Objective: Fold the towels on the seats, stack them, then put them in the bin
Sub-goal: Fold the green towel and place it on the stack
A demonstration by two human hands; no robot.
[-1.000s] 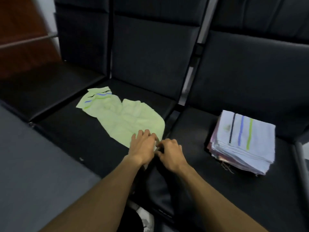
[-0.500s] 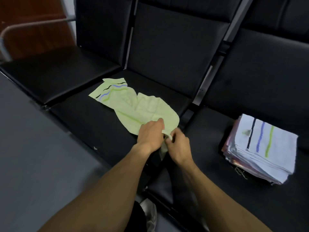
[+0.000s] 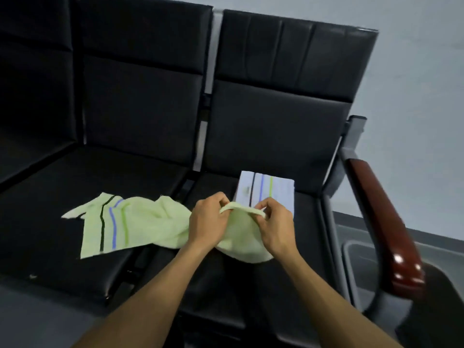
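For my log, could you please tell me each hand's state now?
Left hand: pinching the light green towel edge.
Right hand: pinching the same edge.

Row of black padded seats (image 3: 140, 197) with tall ribbed backrests (image 3: 288, 71), joined by grey metal uprights (image 3: 213, 46). Glossy red-brown wooden armrest (image 3: 381, 222) on grey metal frame, right end. Pale grey-blue wall (image 3: 414, 71) behind; grey floor (image 3: 37, 322) below.

Looks like a waiting room or lobby: ganged black padded seats (image 3: 140, 116) on a shared metal frame, a wooden-capped armrest (image 3: 381, 212) at three o'clock, plain pale wall (image 3: 414, 71) toward one o'clock.
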